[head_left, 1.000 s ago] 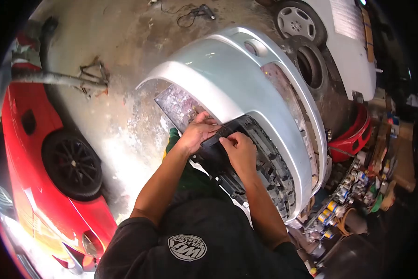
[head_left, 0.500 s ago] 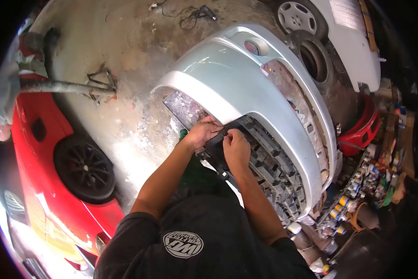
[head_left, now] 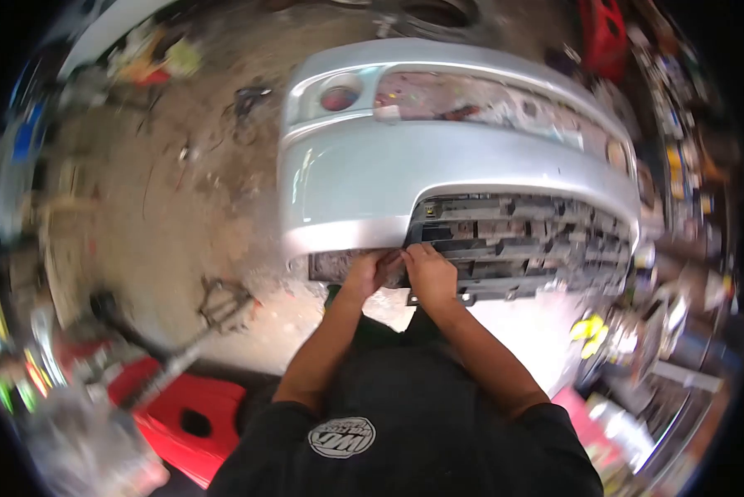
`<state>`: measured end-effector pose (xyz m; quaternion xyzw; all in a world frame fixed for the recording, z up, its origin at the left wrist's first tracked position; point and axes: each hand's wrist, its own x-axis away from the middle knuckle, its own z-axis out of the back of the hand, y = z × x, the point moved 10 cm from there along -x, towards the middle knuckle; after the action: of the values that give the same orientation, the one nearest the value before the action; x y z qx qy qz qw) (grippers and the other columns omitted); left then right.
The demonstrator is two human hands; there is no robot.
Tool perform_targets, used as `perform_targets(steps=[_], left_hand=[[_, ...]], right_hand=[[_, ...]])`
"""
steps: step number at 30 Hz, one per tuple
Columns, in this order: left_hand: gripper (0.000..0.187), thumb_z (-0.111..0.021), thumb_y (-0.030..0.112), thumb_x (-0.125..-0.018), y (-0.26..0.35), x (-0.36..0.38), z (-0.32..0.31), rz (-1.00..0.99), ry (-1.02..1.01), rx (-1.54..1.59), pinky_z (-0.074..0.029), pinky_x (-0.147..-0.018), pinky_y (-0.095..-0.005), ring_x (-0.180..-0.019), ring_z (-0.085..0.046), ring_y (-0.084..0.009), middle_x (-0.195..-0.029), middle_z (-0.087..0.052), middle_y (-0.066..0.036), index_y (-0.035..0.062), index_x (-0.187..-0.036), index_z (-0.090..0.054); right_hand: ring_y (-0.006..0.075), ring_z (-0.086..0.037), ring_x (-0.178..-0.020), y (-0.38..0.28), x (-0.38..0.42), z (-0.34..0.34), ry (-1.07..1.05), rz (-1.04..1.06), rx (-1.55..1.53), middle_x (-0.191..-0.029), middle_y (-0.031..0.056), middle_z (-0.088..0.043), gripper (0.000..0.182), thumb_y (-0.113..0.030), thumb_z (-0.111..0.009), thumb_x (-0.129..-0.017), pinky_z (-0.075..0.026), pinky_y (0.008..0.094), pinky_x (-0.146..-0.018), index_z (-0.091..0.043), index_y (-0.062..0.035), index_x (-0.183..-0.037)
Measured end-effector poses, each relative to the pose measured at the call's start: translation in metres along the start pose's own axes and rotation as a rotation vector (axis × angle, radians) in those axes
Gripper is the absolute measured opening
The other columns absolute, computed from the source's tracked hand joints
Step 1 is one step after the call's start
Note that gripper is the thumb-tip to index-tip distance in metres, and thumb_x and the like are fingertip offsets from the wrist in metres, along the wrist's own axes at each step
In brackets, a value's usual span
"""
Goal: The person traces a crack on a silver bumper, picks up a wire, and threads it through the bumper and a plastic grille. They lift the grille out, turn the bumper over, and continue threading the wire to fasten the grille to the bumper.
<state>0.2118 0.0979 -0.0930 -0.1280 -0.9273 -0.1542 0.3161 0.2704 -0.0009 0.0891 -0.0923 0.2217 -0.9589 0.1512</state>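
Stained concrete floor [head_left: 206, 195] spreads left of us, red bodywork [head_left: 165, 414] near left. Right of centre is the silver bumper [head_left: 364, 170], black grille [head_left: 504, 246] along its near right side. Our left hand [head_left: 369, 273] and right hand [head_left: 432, 277] sit together at the grille's left end, curled; we cannot tell whether either grips anything.

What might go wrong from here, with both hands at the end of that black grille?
A pinch is possible: the left hand and right hand meet close to the edge of the silver bumper. Its glossy finish might scratch if the black grille shifts against it.
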Motion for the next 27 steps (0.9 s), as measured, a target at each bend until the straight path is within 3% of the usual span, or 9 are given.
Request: perform_targets(steps=[3, 8, 14, 15, 17, 20, 22, 24, 27], left_hand=[[0.019, -0.056, 0.005, -0.099, -0.015, -0.003, 0.005, 0.199, -0.128, 0.037, -0.059, -0.092, -0.0380, -0.106, -0.068, -0.0258, -0.114, -0.069, -0.012, 0.0017, -0.117, -0.063], [0.017, -0.052, 0.007, -0.103, -0.028, -0.019, -0.009, 0.383, -0.237, 0.058, -0.063, -0.085, -0.0337, -0.102, -0.069, -0.0225, -0.112, -0.068, -0.011, 0.0031, -0.118, -0.060], [0.023, -0.049, 0.018, -0.106, -0.025, -0.025, -0.015, 0.342, -0.397, -0.076, -0.057, -0.086, -0.0321, -0.103, -0.068, -0.0190, -0.118, -0.068, -0.009, 0.0059, -0.121, -0.062], [0.025, -0.049, 0.020, -0.107, -0.022, -0.026, -0.018, 0.324, -0.408, -0.123, -0.056, -0.088, -0.0327, -0.105, -0.067, -0.0187, -0.119, -0.068, -0.009, 0.0058, -0.122, -0.062], [0.030, -0.046, 0.025, -0.107, -0.022, -0.033, -0.012, 0.323, -0.490, -0.207, -0.050, -0.097, -0.0341, -0.112, -0.063, -0.0187, -0.123, -0.067, -0.009, 0.0047, -0.124, -0.061], [0.025, -0.056, 0.032, -0.104, -0.011, -0.025, -0.029, 0.238, -0.450, -0.344, -0.053, -0.076, -0.0267, -0.095, -0.065, -0.0122, -0.110, -0.068, -0.002, 0.0114, -0.116, -0.063], [0.033, -0.055, 0.036, -0.103, -0.016, -0.039, -0.001, 0.268, -0.356, -0.376, -0.053, -0.086, -0.0303, -0.103, -0.064, -0.0158, -0.115, -0.067, -0.006, 0.0080, -0.118, -0.063], [0.033, -0.054, 0.034, -0.104, -0.016, -0.035, 0.001, 0.253, -0.344, -0.401, -0.052, -0.091, -0.0325, -0.106, -0.063, -0.0185, -0.117, -0.066, -0.008, 0.0059, -0.119, -0.063], [0.035, -0.044, 0.029, -0.108, -0.036, -0.033, -0.004, 0.472, -0.534, 0.072, -0.048, -0.100, -0.0330, -0.115, -0.060, -0.0205, -0.125, -0.062, -0.010, 0.0035, -0.128, -0.057]], right_hand=[[0.0349, -0.070, -0.081, 0.009, 0.018, 0.010, 0.160, -0.298, -0.130, -0.094, 0.0101, -0.071, 0.015, -0.026, -0.065, -0.094, -0.056, 0.0442, -0.069, -0.069, -0.0108, -0.097], [0.0379, -0.068, -0.084, 0.004, 0.028, 0.005, 0.295, -0.474, -0.163, -0.095, 0.0129, -0.071, 0.012, -0.018, -0.067, -0.093, -0.054, 0.0445, -0.071, -0.069, -0.0063, -0.095], [0.0352, -0.068, -0.079, 0.009, 0.034, 0.003, 0.451, -0.549, -0.259, -0.087, 0.0160, -0.070, 0.012, -0.016, -0.067, -0.092, -0.053, 0.0414, -0.068, -0.069, -0.0041, -0.094], [0.0323, -0.069, -0.071, 0.015, 0.038, -0.005, 0.481, -0.617, -0.333, -0.079, 0.0161, -0.070, 0.012, -0.016, -0.067, -0.093, -0.052, 0.0377, -0.064, -0.069, -0.0037, -0.094], [0.0368, -0.069, -0.073, 0.020, 0.049, -0.024, 0.516, -0.746, -0.472, -0.078, 0.0180, -0.070, 0.013, -0.018, -0.067, -0.093, -0.053, 0.0430, -0.065, -0.068, -0.0058, -0.093], [0.0370, -0.069, -0.070, 0.019, 0.062, -0.041, 0.677, -0.813, -0.551, -0.075, 0.0188, -0.069, 0.013, -0.019, -0.068, -0.093, -0.053, 0.0431, -0.064, -0.069, -0.0065, -0.093], [0.0321, -0.070, -0.065, 0.012, 0.067, -0.035, 0.805, -0.807, -0.493, -0.074, 0.0168, -0.070, 0.012, -0.016, -0.069, -0.093, -0.053, 0.0372, -0.061, -0.070, -0.0047, -0.094], [0.0341, -0.070, -0.069, 0.010, 0.069, -0.034, 0.862, -0.792, -0.519, -0.075, 0.0177, -0.070, 0.011, -0.016, -0.068, -0.093, -0.053, 0.0385, -0.063, -0.071, -0.0059, -0.095], [0.0319, -0.070, -0.068, 0.016, 0.071, -0.037, 0.852, -0.771, -0.632, -0.074, 0.0173, -0.069, 0.013, -0.016, -0.066, -0.094, -0.053, 0.0371, -0.064, -0.071, -0.0050, -0.097]])
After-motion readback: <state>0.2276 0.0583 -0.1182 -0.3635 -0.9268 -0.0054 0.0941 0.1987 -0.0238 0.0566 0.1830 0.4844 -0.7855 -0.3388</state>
